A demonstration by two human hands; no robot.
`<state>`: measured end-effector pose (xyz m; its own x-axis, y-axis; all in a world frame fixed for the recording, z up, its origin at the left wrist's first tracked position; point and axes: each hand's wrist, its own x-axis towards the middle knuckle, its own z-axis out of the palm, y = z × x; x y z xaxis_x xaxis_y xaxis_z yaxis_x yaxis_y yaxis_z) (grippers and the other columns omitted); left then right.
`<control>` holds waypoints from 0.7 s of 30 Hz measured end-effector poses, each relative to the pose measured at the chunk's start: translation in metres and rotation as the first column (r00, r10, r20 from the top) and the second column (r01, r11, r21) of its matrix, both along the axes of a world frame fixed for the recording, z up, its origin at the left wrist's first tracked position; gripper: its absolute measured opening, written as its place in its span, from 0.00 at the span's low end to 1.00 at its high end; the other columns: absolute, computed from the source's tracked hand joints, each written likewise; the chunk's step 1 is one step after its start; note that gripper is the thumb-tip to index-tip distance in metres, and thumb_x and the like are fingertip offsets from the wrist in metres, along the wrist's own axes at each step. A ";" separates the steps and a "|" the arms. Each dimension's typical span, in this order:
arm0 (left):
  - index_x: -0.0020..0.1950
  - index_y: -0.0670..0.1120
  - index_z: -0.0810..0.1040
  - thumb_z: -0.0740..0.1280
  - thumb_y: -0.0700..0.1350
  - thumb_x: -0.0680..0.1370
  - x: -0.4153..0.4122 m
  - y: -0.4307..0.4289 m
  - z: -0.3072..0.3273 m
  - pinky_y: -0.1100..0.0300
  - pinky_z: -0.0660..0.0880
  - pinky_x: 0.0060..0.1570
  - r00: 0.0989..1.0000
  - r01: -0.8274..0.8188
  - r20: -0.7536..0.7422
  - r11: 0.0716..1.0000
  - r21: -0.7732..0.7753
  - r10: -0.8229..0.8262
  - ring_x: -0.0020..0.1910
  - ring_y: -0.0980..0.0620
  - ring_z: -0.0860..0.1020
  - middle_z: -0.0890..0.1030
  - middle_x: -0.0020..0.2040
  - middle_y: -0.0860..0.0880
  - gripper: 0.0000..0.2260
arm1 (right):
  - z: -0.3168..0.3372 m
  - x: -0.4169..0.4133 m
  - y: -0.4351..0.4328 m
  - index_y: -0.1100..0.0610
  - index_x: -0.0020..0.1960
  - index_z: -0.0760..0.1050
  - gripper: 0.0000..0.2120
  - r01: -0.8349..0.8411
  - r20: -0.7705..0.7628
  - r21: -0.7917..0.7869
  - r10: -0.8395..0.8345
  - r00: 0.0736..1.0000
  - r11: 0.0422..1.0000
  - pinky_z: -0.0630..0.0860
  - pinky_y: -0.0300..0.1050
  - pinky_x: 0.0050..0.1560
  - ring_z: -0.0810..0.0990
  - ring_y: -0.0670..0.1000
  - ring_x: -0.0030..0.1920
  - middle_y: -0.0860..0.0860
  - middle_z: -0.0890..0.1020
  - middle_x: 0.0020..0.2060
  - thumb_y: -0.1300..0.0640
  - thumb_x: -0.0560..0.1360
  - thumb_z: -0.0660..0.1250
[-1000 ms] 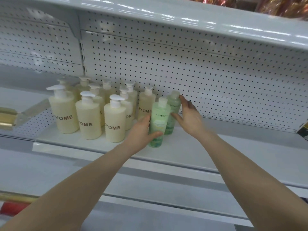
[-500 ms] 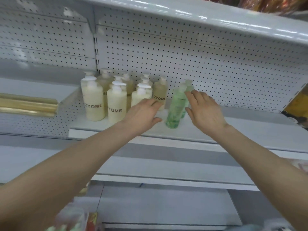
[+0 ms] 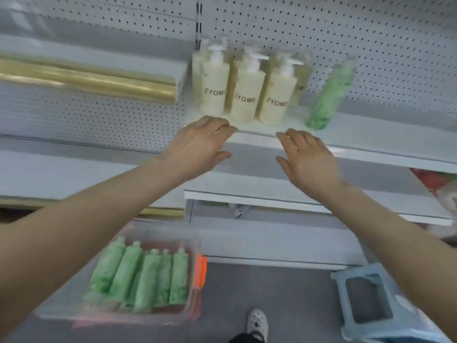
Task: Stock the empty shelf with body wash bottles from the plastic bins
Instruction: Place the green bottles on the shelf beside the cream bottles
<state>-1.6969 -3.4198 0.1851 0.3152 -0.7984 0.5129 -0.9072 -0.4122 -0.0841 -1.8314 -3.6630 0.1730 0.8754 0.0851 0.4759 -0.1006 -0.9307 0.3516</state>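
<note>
Partly behind left forearm (image 3: 86,231), blurred bin (image 3: 136,317) of green bottles (image 3: 146,280)

The left grip (image 3: 197,147) and right grip (image 3: 306,162) are left bare, as are both forearms along their visible length. A white rounded clog-style shoe (image 3: 257,324) dotted with small dark holes is worn, and a dark trouser hem (image 3: 243,339) is seen at its heel.

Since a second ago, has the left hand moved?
Yes. The left hand let go of the green bottle and drew back to the front edge of the shelf, now open.
</note>
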 end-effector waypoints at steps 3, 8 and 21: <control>0.65 0.42 0.76 0.73 0.50 0.73 0.001 0.059 -0.040 0.49 0.76 0.52 0.995 -0.040 -0.085 0.999 0.020 0.042 0.58 0.40 0.77 0.78 0.60 0.42 0.23 | -0.041 -0.001 0.049 0.63 0.67 0.72 0.22 -0.062 -0.023 0.046 0.063 0.998 0.997 0.72 0.55 0.57 0.77 0.62 0.57 0.61 0.78 0.60 0.51 0.79 0.61; 0.62 0.43 0.78 0.68 0.53 0.74 0.005 0.154 -0.133 0.48 0.79 0.46 0.940 -0.203 -0.274 0.979 0.035 0.205 0.55 0.41 0.78 0.80 0.58 0.43 0.21 | -0.127 0.003 0.126 0.63 0.69 0.71 0.22 -0.124 -0.174 0.237 0.168 0.970 0.963 0.74 0.55 0.59 0.76 0.62 0.59 0.60 0.77 0.62 0.50 0.80 0.60; 0.62 0.42 0.77 0.74 0.46 0.71 -0.036 0.293 -0.352 0.43 0.79 0.46 0.428 -0.519 -0.622 0.742 0.424 0.655 0.60 0.38 0.74 0.77 0.59 0.42 0.21 | -0.318 0.049 0.272 0.60 0.73 0.64 0.25 0.251 -0.683 0.593 0.313 0.659 0.765 0.75 0.54 0.55 0.76 0.62 0.59 0.59 0.71 0.67 0.51 0.80 0.63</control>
